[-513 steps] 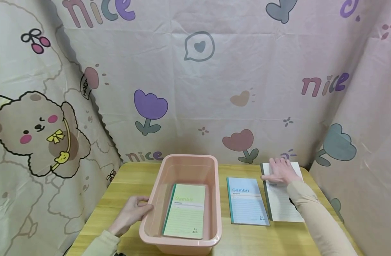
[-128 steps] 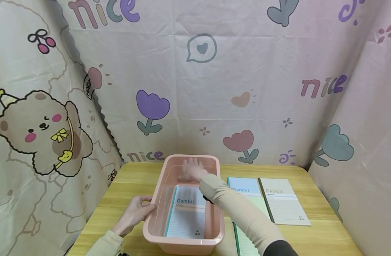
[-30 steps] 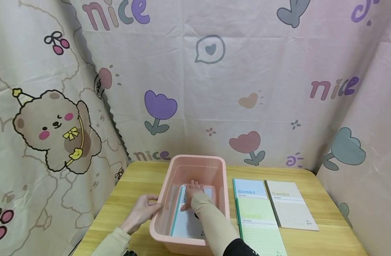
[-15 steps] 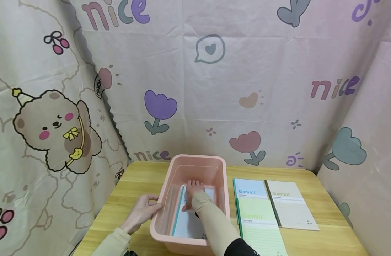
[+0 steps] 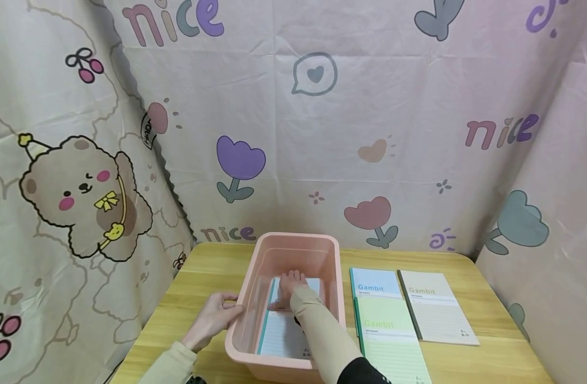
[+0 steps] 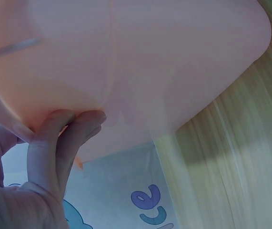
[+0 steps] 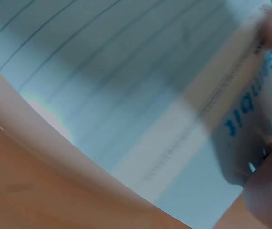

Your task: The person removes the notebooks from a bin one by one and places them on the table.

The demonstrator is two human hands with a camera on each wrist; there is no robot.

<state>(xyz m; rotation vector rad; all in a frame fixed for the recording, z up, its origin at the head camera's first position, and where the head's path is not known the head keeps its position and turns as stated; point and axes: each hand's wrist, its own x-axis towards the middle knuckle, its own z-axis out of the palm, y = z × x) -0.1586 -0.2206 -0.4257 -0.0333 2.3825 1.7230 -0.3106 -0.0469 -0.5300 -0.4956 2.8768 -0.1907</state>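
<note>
The pink plastic bin [image 5: 300, 364] stands on the table, with a light-blue notebook [image 5: 281, 336] lying inside on its bottom. My left hand [image 5: 214, 320] grips the bin's left rim. In the left wrist view the fingers [image 6: 45, 157] of that hand bend against the bin's wall. Inside the bin, my right hand [image 5: 291, 288] is on the notebook's top part and covers its title. The right wrist view shows its thumb on the cover near the spine and its fingers [image 7: 269, 191] curled at the top edge.
Right of the bin lie a blue notebook [image 5: 374, 280], a green notebook [image 5: 391, 341] partly over it, and a cream notebook [image 5: 439, 314]. A printed cloth [image 5: 322, 133] hangs behind the wooden table [image 5: 216, 261].
Compared with the oldest frame, the bin now shows a blue notebook instead of a green one, and a green one lies on the table. Lately the right thumb has shifted upward; the notebook has slid slightly right.
</note>
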